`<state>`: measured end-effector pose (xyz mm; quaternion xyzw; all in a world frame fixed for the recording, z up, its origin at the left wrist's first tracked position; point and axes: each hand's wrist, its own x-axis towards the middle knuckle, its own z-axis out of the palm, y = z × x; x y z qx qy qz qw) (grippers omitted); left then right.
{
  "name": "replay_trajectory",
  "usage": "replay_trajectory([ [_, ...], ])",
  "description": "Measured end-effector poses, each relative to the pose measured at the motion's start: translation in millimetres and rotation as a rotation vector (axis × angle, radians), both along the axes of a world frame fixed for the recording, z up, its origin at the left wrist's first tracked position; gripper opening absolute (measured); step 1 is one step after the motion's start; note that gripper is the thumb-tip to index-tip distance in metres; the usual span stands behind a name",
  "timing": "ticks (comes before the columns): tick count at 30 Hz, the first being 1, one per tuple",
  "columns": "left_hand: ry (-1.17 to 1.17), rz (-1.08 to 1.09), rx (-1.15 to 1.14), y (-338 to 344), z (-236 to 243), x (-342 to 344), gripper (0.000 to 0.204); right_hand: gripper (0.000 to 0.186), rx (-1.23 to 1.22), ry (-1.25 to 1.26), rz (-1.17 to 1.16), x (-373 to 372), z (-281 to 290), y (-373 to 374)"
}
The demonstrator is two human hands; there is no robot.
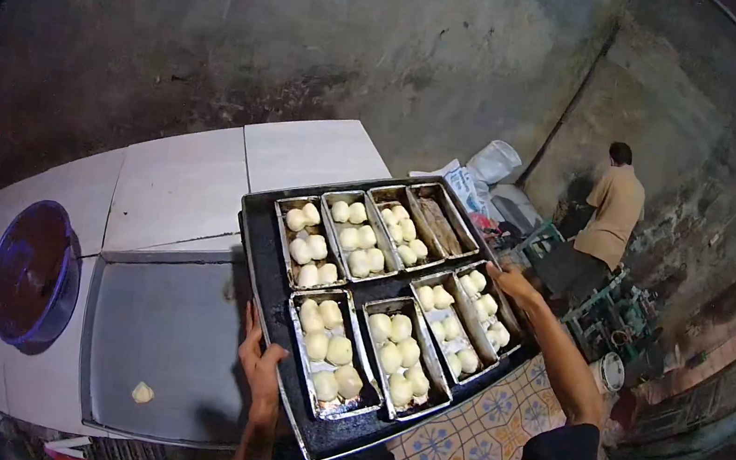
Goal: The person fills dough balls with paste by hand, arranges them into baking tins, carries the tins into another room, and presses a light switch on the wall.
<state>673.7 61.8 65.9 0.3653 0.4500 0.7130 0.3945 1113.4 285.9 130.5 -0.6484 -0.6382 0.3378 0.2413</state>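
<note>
Both my hands carry a large black baking tray [349,295] at a tilt. My left hand [261,361] grips its left edge, and my right hand [515,287] is closed on the right edge. Two rows of metal loaf tins stand on it, most holding pale dough balls set in pairs, such as the near left loaf tin [292,315]. The far right loaf tin [437,219] has no dough balls in it, only a brownish bottom. At the right end of the near row, one tin is partly hidden by its neighbour's wall and my fingers.
To the left is a white tiled counter [173,174] with a purple basin [62,300] and a grey sunken tray [186,317], where one small dough piece [143,392] lies. Another person [614,208] stands by green machinery [615,312] at the right. Patterned floor tiles [480,434] show below.
</note>
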Motion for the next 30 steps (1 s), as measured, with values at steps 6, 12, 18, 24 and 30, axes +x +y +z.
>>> replay_trajectory([
  [6,-0.038,0.049,-0.161,9,52,22,0.072,0.05,0.292,-0.402,-0.166,31,-26,23],
  [12,-0.179,0.064,-0.281,13,67,13,0.074,0.05,0.16,-0.382,-0.288,-23,20,13],
  [18,-0.097,-0.005,-0.066,21,29,5,0.094,0.047,0.265,-0.457,-0.294,4,32,8],
  [24,-0.175,0.145,-0.215,16,31,-6,0.1,0.032,0.341,-0.302,-0.264,5,0,-14],
  [30,-0.092,-0.08,-0.39,59,23,-25,0.09,0.027,0.368,-0.156,-0.384,19,-39,-35],
])
